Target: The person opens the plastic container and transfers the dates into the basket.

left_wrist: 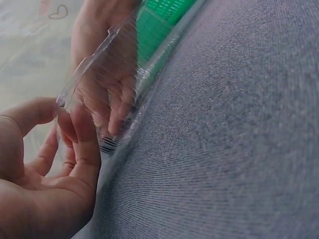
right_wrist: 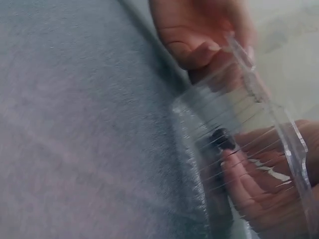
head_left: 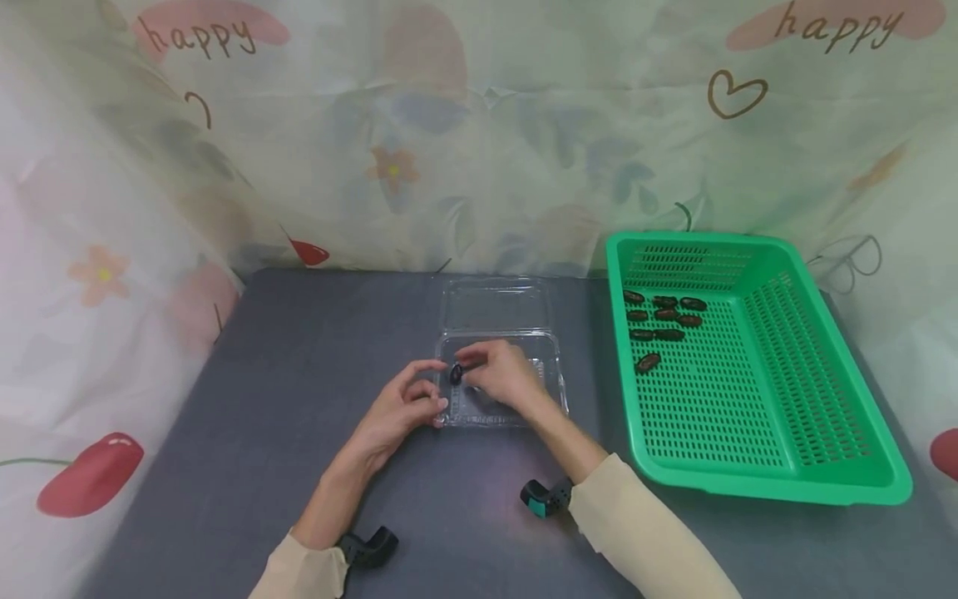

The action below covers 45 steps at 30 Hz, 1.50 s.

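A clear plastic clamshell box (head_left: 557, 366) lies on the table with its lid (head_left: 496, 306) folded back. My left hand (head_left: 404, 409) is at its left side; in the left wrist view, the thumb and fingers (left_wrist: 85, 134) pinch the rim. Over the box's left part, my right hand (head_left: 503, 374) holds a dark, oval date (head_left: 456, 374) at its fingertips. Through the clear wall, the right wrist view shows the date (right_wrist: 223, 139) against those fingertips, low in the box. The wall's ridges partly blur the grip.
To the right stands a green perforated basket (head_left: 771, 491) with high walls. Several dark brown dates (head_left: 666, 314) lie along its left side. A grey cloth (head_left: 299, 333) covers the table, and a printed curtain (head_left: 486, 166) hangs behind it.
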Tool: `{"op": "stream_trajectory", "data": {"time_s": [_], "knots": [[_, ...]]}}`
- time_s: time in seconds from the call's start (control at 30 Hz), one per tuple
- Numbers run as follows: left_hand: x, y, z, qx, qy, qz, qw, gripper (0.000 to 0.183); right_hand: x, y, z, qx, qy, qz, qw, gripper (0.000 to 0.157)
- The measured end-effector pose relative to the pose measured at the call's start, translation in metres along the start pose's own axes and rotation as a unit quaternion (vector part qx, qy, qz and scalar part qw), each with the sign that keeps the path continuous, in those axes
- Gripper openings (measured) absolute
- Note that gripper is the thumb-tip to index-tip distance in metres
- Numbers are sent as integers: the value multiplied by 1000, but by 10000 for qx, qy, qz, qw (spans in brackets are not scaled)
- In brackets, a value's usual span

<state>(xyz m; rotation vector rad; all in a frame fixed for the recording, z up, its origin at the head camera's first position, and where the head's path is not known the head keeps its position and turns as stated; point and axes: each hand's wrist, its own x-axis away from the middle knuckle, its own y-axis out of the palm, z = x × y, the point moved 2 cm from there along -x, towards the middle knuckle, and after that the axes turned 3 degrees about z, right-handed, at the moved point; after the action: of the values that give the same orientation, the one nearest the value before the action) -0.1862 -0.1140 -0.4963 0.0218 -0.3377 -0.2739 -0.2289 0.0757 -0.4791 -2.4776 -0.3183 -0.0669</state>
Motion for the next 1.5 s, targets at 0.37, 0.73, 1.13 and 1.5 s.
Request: {"op": "stream_trajectory", "data": {"time_s": [0.37,0.73,1.13,1.5], "knots": [[-1,-1,-1,122,68,27,9999,53,0,7,-2,513,-316,-210,9980,31],[-3,0,-2,136,52,39,9999,54,-1,10,-1,613,-515,-256,9965,22],[-2,0,-3,11,61,58,10000,54,2,10,-1,664,-538,-260,9960,19],[-2,1,-3,-149,102,60,9998,53,20,-6,-16,520,-466,279,9972,14]]}}
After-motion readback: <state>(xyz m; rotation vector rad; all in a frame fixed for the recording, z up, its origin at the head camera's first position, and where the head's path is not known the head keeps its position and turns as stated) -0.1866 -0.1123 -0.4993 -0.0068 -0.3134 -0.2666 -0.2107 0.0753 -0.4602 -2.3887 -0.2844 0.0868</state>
